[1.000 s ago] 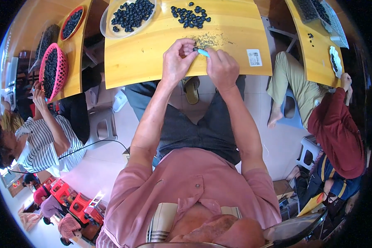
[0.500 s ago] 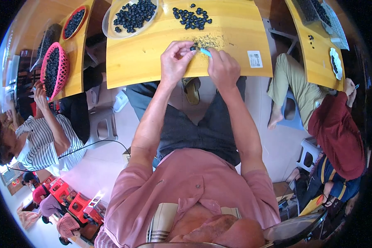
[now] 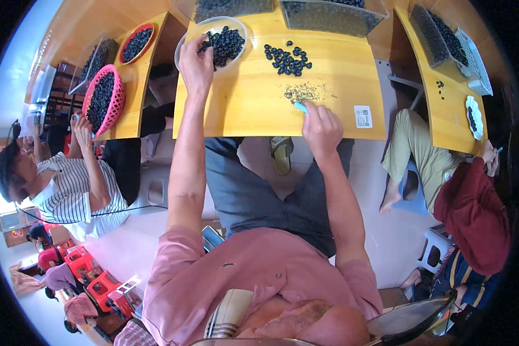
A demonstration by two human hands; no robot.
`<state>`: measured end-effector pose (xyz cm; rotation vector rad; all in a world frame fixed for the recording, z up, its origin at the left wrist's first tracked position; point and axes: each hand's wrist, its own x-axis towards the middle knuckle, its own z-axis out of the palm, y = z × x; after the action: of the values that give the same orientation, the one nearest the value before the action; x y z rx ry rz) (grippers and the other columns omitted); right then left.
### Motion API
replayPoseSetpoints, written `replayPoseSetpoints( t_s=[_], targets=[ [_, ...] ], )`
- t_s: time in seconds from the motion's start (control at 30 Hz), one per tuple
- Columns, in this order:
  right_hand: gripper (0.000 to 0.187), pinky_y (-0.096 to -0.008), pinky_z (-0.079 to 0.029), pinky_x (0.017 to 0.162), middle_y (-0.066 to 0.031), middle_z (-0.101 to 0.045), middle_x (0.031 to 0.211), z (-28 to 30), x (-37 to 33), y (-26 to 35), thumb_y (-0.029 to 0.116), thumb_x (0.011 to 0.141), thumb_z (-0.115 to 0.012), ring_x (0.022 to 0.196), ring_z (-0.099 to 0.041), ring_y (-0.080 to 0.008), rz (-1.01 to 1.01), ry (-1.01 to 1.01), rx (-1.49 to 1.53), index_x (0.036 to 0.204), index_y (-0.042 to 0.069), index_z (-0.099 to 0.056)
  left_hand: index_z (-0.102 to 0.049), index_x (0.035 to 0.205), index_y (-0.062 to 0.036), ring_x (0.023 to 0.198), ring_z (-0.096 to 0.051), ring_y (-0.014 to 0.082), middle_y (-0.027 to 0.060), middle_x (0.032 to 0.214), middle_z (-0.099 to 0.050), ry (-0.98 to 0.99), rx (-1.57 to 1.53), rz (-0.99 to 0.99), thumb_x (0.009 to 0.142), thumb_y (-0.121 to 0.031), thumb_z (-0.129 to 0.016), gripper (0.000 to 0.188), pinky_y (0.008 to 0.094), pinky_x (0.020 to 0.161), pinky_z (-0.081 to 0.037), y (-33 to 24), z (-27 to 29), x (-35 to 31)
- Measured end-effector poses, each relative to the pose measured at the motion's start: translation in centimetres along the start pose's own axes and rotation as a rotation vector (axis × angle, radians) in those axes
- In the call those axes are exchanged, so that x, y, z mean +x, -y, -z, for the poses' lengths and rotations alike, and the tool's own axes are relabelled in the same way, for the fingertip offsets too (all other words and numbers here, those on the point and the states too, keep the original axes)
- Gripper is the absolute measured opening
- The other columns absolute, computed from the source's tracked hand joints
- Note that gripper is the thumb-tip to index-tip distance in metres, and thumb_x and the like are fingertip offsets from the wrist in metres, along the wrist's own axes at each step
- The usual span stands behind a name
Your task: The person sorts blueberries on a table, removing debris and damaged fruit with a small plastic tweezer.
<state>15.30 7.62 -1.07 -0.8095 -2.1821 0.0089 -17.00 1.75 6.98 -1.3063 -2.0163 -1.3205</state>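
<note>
My left hand point(image 3: 196, 68) reaches over the left rim of a clear round bowl point(image 3: 180, 55) that holds many small dark round berry-like pieces point(image 3: 227, 46). Its thumb and fingertips are parted among the pieces, and I can make out none held between them. Low over the near part of the table, my right hand point(image 3: 322, 126) is closed on a small light-blue-handled tool point(image 3: 300, 107), which points left; its tip is too small to make out. Fine brown crumbs point(image 3: 308, 92) lie just beyond it. A loose group of dark berry-like pieces point(image 3: 287, 60) sits right of the bowl.
A white label point(image 3: 363, 116) is on the right of the yellow table point(image 3: 242, 118). Clear bins point(image 3: 334, 23) of dark pieces stand at its far edge. On the left table are a pink basket point(image 3: 118, 98) and a red-rimmed bowl point(image 3: 138, 44). People sit at both sides.
My left hand has moved from beside the tool, where it pinched a dark piece, left and away to the bowl, its fingers parting. My right hand keeps the tool. The view has shifted, showing more bins.
</note>
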Motion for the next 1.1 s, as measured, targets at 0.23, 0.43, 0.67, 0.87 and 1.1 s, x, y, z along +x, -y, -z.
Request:
replayPoseSetpoints(
  t_s=[0.23, 0.43, 0.67, 0.87, 1.1],
  targets=[
    [0.018, -0.0374, -0.054, 0.064, -0.0031, -0.057, 0.077, -0.4, -0.2, -0.4, 0.011, 0.084, -0.074, 0.072, -0.065, -0.0223, 0.003, -0.027, -0.004, 0.102, 0.011, -0.074, -0.075, 0.11, -0.003, 0.102, -0.07, 0.0334, 0.0155, 0.108, -0.07, 0.476, -0.108, -0.062, 0.087, 0.0, -0.074, 0.023, 0.0432, 0.09, -0.058, -4.4, -4.9, -2.8],
    [0.016, -0.037, -0.054, 0.063, -0.0029, -0.057, 0.077, -0.3, 0.1, -0.1, 0.011, 0.084, -0.073, 0.072, -0.065, -0.0212, -0.005, -0.018, 0.0, 0.1, 0.012, -0.074, -0.076, 0.108, -0.0027, 0.103, -0.068, 0.0353, 0.015, 0.106, -0.07, 0.532, 0.011, -0.128, 0.091, -0.012, -0.074, 0.02, 0.0435, 0.091, -0.056, -4.8, -8.0, -5.7],
    [0.014, -0.0362, -0.053, 0.063, -0.0027, -0.056, 0.076, -0.2, 0.1, -0.3, 0.01, 0.085, -0.073, 0.072, -0.064, -0.0207, -0.001, -0.032, 0.003, 0.099, 0.011, -0.074, -0.076, 0.11, -0.0002, 0.104, -0.068, 0.037, 0.0175, 0.106, -0.071, 0.532, -0.004, -0.063, 0.091, -0.01, -0.076, 0.021, 0.0447, 0.093, -0.055, -5.9, -6.8, -5.9],
    [0.018, -0.0372, -0.053, 0.063, -0.0031, -0.058, 0.077, -0.4, -0.1, -0.2, 0.01, 0.083, -0.074, 0.072, -0.064, -0.0219, -0.005, -0.041, 0.023, 0.101, 0.011, -0.074, -0.075, 0.112, -0.0012, 0.102, -0.069, 0.0363, 0.0179, 0.105, -0.072, 0.615, -0.002, -0.139, 0.091, -0.01, -0.077, 0.023, 0.0432, 0.092, -0.056, -5.2, -7.2, -5.9],
    [0.021, -0.0384, -0.052, 0.064, -0.0041, -0.06, 0.078, -0.4, -0.2, -0.3, 0.009, 0.082, -0.076, 0.072, -0.065, -0.0236, -0.017, -0.031, 0.028, 0.103, 0.011, -0.074, -0.075, 0.108, 0.0015, 0.083, -0.069, 0.0137, 0.0067, 0.1, -0.074, 0.54, -0.317, 0.326, 0.09, -0.003, -0.08, 0.019, 0.0281, 0.076, -0.056, -6.3, -6.0, -8.5]
  ],
)
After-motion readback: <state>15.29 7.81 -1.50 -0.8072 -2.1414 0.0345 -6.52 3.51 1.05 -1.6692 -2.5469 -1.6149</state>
